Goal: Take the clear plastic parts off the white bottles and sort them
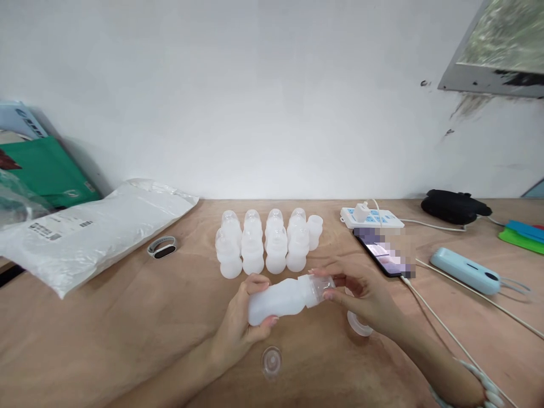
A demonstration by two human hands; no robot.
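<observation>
— Bottle (283,300): have you got it off the table (127,317)?
— Yes. You hold it in the air just above the wood, lying on its side, in front of the standing rows (263,243) and apart from them.
— Which way does it run?
— Its long axis goes left to right across you, slightly tilted. The base sits low on your left and the neck a little higher on your right.
— What is your left hand (240,326) doing?
— It is wrapped round the base end with the thumb underneath and the fingers curled over the top, pressed onto the soft body. That hand bears the weight.
— And your right hand (365,300)?
— It comes in from the neck side. Its fingertips pinch the clear cap (318,285) that sits on the neck, and the palm is off the body.
— So each hand has its own end?
— Yes. Your left is nearer the base, your right is nearer the neck, and the middle of the body is bare between them.
— What lies below?
— A loose cap (272,360) rests on the wood just under the middle, between your forearms and touching neither. A pale ring (359,327) sits beneath your right palm, partly hidden, so I cannot tell whether the hand touches it.
— Anything close on the right?
— The phone (385,262) lies near, beyond your right hand, and its cable (442,323) runs past that wrist.
</observation>
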